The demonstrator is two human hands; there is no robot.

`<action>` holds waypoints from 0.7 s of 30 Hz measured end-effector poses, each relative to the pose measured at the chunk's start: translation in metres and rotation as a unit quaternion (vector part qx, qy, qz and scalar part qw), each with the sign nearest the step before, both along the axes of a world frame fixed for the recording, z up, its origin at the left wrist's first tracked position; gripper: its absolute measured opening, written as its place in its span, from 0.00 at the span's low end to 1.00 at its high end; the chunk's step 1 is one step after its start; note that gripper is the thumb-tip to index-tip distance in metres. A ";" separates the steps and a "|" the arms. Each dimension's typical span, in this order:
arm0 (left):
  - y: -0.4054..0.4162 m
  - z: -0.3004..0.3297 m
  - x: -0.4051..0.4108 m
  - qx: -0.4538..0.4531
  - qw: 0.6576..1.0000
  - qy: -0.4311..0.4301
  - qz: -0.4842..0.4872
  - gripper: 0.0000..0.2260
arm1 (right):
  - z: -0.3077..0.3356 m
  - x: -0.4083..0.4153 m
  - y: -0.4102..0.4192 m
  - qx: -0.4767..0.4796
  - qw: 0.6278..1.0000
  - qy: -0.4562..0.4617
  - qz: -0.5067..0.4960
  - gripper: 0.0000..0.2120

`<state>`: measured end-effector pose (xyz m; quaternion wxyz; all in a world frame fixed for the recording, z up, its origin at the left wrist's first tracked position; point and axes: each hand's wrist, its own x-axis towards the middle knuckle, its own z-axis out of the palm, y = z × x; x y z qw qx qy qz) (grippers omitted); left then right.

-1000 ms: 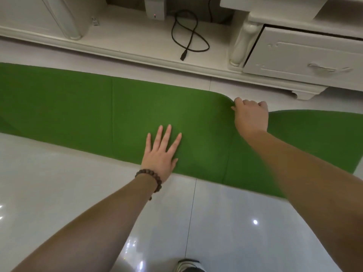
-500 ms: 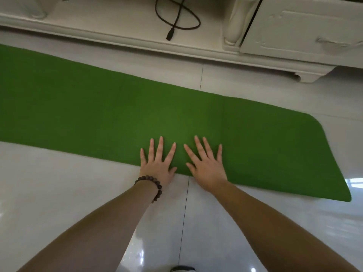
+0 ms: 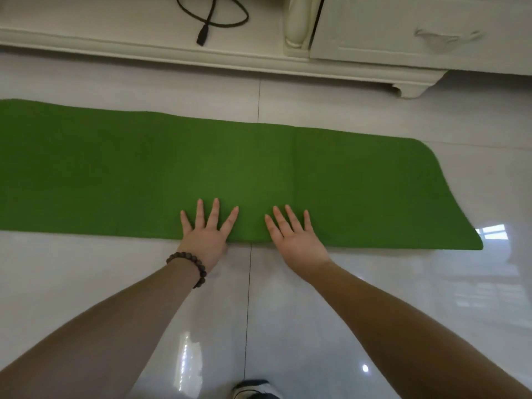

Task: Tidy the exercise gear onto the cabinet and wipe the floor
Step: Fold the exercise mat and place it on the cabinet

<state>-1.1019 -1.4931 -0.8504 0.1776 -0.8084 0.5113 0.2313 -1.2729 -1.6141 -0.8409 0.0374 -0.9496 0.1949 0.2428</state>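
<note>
You are kneeling or bending over a green exercise mat (image 3: 201, 168) that is lying flat on the glossy white tiled floor (image 3: 86, 283), running from the left edge of the view across to a rounded right end. Faint crease lines are crossing the mat from its far edge to its near edge.

Your left hand (image 3: 205, 236) is resting palm-down on the mat's near edge, fingers straight and spread, grasping nothing. A dark beaded bracelet (image 3: 190, 266) is sitting around that wrist. Your right hand (image 3: 296, 240) is lying just beside it, also flat with the fingers straight and fanned out, grasping nothing; its fingers are lying on the mat while the heel of the palm is reaching over the near edge toward the floor. The two hands are near each other but apart, with a strip of mat showing between them.

Beyond the mat, well apart from it, a cream cabinet (image 3: 374, 53) is standing along the far side of the floor, with a drawer front and handle at the right. A black cable (image 3: 213, 18) is lying looped on the cabinet's low open shelf. The toe of a shoe (image 3: 253, 390) is showing at the bottom edge of the view, between your forearms.
</note>
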 end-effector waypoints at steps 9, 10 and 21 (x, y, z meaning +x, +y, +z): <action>-0.027 -0.003 -0.049 0.026 0.997 0.076 -0.007 0.27 | -0.018 -0.087 -0.035 0.035 0.992 -0.005 -0.121 0.28; -0.024 -0.007 -0.050 0.028 0.997 0.075 -0.004 0.27 | -0.023 -0.101 -0.040 0.031 0.990 -0.007 -0.134 0.28; -0.012 -0.015 -0.045 0.023 0.997 0.065 0.044 0.23 | -0.028 -0.223 -0.114 0.001 0.833 -0.012 -0.553 0.39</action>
